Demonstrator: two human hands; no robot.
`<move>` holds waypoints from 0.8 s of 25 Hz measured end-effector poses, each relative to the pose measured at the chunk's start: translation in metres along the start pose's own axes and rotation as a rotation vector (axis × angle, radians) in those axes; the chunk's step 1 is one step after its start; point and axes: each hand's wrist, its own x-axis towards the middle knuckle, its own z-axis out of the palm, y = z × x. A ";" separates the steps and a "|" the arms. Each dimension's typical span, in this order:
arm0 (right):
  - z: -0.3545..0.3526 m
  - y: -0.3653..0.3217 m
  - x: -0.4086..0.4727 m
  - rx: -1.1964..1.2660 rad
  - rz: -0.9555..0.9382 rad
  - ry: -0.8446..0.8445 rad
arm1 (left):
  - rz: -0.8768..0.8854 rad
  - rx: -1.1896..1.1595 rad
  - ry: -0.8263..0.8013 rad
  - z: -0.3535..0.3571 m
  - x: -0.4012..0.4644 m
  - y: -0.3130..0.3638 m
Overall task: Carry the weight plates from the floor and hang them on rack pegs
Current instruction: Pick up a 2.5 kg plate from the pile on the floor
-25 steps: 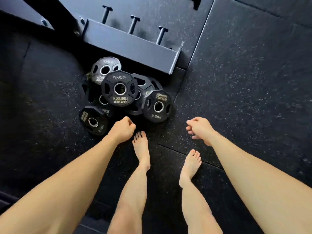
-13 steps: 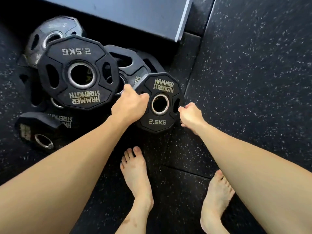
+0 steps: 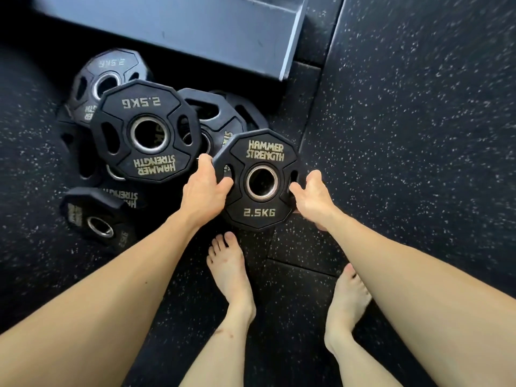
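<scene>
A black 2.5 kg weight plate [image 3: 258, 155] with a steel-ringed hole is held between both hands, tilted up off the floor. My left hand [image 3: 202, 192] grips its left rim, thumb in a grip slot. My right hand [image 3: 312, 198] grips the right rim. To the left lies a pile of several more black plates; the top one [image 3: 145, 107] faces up, another [image 3: 92, 219] lies nearest me on the floor. The rack's grey base beam [image 3: 178, 32] runs across the top. Its pegs are out of view.
Speckled black rubber floor tiles [image 3: 418, 135] spread to the right. My bare feet [image 3: 231, 277] stand just below the held plate, the left toes almost under it. The beam's corner [image 3: 287, 68] juts out just above the plate pile.
Both hands have closed on the rightmost plate and raised it from the pile toward me. One second ago they hung empty above the floor as I bent down.
</scene>
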 end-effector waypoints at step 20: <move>-0.245 -0.175 -0.561 0.490 -0.384 0.191 | 0.202 -0.904 0.037 -0.335 -0.446 0.243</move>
